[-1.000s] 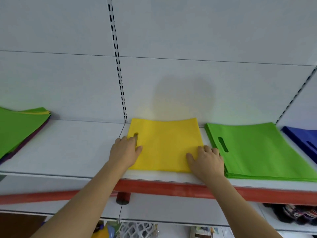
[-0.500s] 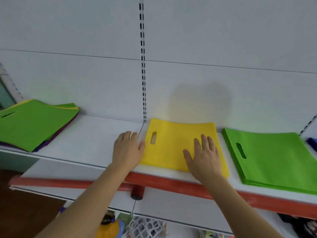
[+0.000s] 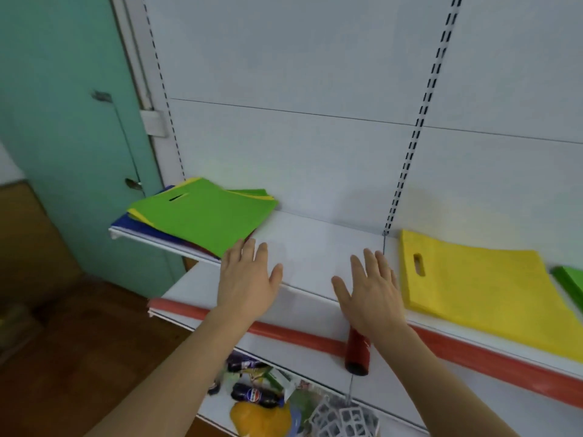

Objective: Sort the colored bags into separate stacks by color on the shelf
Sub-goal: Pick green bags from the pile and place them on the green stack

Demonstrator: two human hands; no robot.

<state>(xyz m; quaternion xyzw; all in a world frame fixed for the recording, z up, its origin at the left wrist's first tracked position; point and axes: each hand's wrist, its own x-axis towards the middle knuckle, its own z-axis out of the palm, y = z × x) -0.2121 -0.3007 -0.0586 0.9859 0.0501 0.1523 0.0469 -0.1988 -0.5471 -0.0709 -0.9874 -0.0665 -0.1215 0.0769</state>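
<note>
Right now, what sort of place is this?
Probably a small shop: a white metal shelf with slotted uprights, a red price strip, and packaged goods on the shelf below.

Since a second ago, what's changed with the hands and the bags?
Both hands let go of the yellow bag and moved left: left hand near the mixed pile, right hand over bare shelf. The yellow bag stays flat.
</note>
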